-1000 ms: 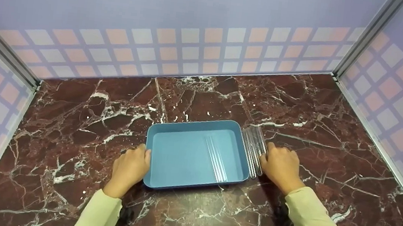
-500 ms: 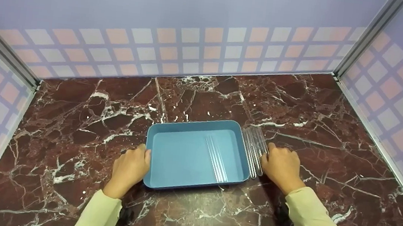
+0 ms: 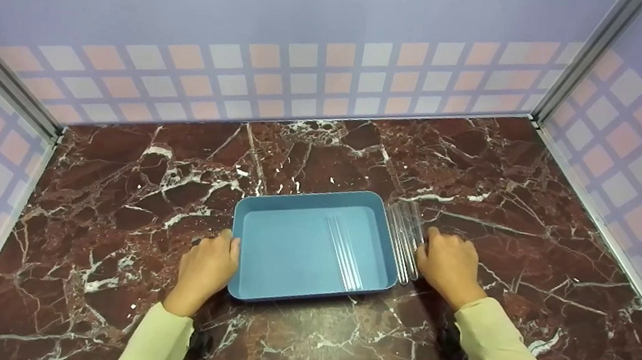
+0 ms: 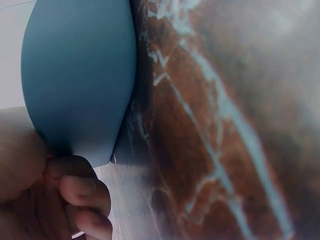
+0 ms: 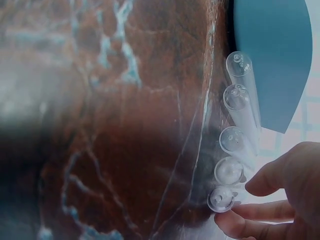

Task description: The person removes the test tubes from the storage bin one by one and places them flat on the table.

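A blue rectangular tray (image 3: 290, 248) sits on the marbled surface. My left hand (image 3: 207, 269) is at its left side, thumb at the rim and other fingers curled against the outer wall (image 4: 80, 75). A few clear test tubes (image 3: 343, 254) lie in the tray's right part, side by side. Several more clear test tubes (image 3: 401, 242) lie in a row on the surface along the tray's right wall, their rounded ends (image 5: 232, 140) facing the right wrist camera. My right hand (image 3: 449, 268) pinches the outermost tube (image 5: 221, 199) between thumb and fingers.
Lilac panels with pink and white squares (image 3: 304, 83) stand behind and at both sides, joined by grey metal posts (image 3: 584, 58). The dark red marbled table (image 3: 134, 196) extends around the tray.
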Demonstrator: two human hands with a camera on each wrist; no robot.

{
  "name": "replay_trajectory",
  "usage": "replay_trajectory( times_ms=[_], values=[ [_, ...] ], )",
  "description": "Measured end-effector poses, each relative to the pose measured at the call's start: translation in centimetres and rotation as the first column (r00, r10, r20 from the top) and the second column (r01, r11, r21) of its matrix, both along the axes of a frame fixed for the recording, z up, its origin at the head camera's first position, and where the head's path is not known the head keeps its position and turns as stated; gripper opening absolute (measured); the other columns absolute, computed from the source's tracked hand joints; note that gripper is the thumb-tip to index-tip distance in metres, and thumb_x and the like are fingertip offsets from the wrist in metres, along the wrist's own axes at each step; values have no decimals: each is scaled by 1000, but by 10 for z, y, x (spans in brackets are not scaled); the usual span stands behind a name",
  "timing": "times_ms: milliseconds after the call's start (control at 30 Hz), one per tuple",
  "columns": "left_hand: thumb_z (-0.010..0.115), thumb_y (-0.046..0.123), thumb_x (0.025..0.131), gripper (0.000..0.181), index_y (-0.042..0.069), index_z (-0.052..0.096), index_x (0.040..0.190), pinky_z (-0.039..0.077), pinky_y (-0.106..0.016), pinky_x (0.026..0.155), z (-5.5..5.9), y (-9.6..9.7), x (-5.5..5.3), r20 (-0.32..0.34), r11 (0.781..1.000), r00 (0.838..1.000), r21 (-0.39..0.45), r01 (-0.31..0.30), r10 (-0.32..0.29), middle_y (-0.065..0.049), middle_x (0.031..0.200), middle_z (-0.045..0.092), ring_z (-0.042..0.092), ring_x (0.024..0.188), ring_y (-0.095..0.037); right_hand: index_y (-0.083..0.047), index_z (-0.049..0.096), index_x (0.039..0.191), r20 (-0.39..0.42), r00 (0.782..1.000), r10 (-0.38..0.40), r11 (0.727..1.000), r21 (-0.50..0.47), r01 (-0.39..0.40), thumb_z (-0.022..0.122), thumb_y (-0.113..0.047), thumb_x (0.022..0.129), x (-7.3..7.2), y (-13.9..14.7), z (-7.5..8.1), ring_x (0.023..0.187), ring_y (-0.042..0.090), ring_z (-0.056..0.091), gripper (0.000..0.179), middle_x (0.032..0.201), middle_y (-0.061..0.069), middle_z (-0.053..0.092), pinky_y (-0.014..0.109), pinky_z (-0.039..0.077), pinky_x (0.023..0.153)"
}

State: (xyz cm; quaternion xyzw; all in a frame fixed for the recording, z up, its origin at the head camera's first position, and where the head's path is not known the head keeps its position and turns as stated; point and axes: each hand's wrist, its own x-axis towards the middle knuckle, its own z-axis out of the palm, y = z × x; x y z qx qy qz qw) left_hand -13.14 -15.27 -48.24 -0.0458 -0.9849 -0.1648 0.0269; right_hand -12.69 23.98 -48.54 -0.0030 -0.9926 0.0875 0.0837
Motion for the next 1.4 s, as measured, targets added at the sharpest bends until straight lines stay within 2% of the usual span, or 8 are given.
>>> replay_trajectory(
  times_ms=[267,500,767,933,1133,1400],
  values=[
    [46,23,99,27,2,59,88,37,-41,40,2,0,1,10,1000,1000,4,14,-14,-19,63,58,54,48,-31,4,62,95,-19,1000,-2,1000,-5,2,59,-20,86,0,-1,4,76,49,63,25,81,28,68,56,45,71],
    [46,23,99,27,3,57,84,39,-44,41,2,0,1,13,1000,1000,4,10,-10,-21,65,60,57,52,-35,4,62,98,-18,1000,0,1000,-12,-1,59,-21,86,0,-3,8,79,49,63,28,83,28,68,57,44,72],
    [44,25,99,29,2,58,88,43,-50,46,3,0,1,26,1000,1000,5,-3,3,-25,73,63,61,60,-41,3,65,96,-51,999,16,1000,-2,-16,62,-22,86,1,-6,11,76,48,64,27,80,27,68,56,46,72],
    [44,26,99,30,3,57,87,43,-50,46,3,0,1,29,1000,1000,8,-3,3,-24,73,63,61,60,-41,2,65,94,-72,997,30,1000,5,-29,63,-22,86,1,-7,15,73,47,64,25,77,25,69,55,47,72],
    [44,26,99,30,3,57,86,43,-49,45,2,0,0,29,1000,1000,10,-2,2,-23,71,62,60,58,-39,2,66,100,-72,997,36,999,7,-36,62,-22,86,1,-10,19,75,46,64,28,80,24,70,54,47,74],
    [43,27,100,30,3,58,89,43,-49,47,2,0,0,46,1000,999,15,-11,10,-23,75,64,61,61,-39,2,66,96,-99,994,48,999,5,-47,64,-19,85,2,-16,25,75,44,65,24,80,22,71,54,47,71]
  ],
)
